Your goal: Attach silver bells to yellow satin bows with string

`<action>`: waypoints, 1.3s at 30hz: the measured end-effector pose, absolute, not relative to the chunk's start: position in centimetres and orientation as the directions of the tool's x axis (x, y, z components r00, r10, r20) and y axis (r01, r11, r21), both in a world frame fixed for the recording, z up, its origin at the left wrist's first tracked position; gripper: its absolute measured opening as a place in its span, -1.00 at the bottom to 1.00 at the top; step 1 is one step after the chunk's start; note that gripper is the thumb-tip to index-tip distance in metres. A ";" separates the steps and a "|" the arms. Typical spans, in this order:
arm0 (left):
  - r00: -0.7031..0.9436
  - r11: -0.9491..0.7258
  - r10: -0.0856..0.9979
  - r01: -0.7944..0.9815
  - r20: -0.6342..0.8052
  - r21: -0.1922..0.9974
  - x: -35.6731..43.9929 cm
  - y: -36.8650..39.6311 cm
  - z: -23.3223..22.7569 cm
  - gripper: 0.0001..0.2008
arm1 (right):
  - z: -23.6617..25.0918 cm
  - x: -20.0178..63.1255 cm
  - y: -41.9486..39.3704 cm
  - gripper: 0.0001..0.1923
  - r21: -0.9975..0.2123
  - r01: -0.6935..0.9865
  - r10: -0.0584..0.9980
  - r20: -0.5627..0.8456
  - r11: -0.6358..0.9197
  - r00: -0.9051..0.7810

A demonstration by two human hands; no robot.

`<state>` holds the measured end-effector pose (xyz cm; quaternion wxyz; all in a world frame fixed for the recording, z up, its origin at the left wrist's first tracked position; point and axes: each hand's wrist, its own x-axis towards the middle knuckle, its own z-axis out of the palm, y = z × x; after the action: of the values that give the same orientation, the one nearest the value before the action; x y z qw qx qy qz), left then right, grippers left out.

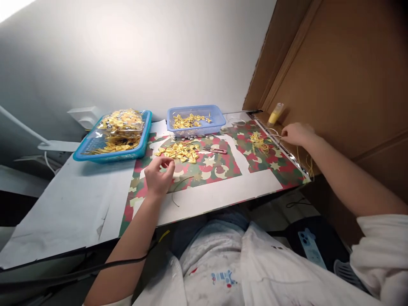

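Note:
My left hand [158,173] rests on the patterned table cover, fingers curled, pinching something small that I cannot make out, just in front of a loose pile of yellow bows [180,152]. My right hand [296,133] reaches to the table's far right edge, fingers closed on thin yellow string [274,137] that leads toward a bundle of yellow string [259,143]. Small red scissors [216,150] lie between the pile and the bundle.
A blue tray [140,142] with bagged yellow bows stands at the back left. A pale blue basket [194,128] holds more bows. A yellow glue bottle [275,114] leans by the brown wall. A phone [310,248] lies on a dark seat below right.

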<state>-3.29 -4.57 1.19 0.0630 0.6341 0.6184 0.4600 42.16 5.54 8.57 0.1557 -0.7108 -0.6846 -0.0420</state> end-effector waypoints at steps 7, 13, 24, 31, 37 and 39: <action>0.050 -0.400 0.838 0.734 0.544 0.548 -2.7 -4.5 1.0 -0.86 | 7.1 31.9 2.7 -0.93 -0.249 0.872 0.897 -0.029 0.421 -0.441; 0.136 -0.467 0.814 0.731 0.564 0.497 -2.9 -4.3 0.7 -0.86 | 4.7 23.5 1.1 -0.89 -0.250 0.738 0.757 -0.033 0.626 -0.653; 0.186 -0.487 0.816 0.732 0.547 0.476 -3.0 -4.2 0.8 -0.83 | 2.5 21.1 0.1 -0.85 -0.013 0.735 0.729 -0.122 0.677 -0.674; 0.188 -0.483 0.791 0.777 0.582 0.405 -3.8 -3.4 0.0 -0.80 | 1.9 22.3 -0.9 -0.81 -0.054 0.735 0.737 0.035 0.676 -0.675; 0.235 -0.525 0.767 0.765 0.597 0.373 -4.1 -3.2 -0.2 -0.77 | 1.0 24.3 0.9 -0.79 -0.316 0.794 0.853 0.227 0.520 -0.469; 0.239 -0.525 0.766 0.768 0.597 0.366 -4.0 -3.3 -0.1 -0.76 | 1.1 25.7 1.2 -0.71 -0.403 0.793 0.889 0.247 0.456 -0.386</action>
<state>-3.97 -3.32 -0.10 -0.0017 0.7871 0.4871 0.3785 25.74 1.21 1.08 0.2176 -0.5097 -0.8251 0.1097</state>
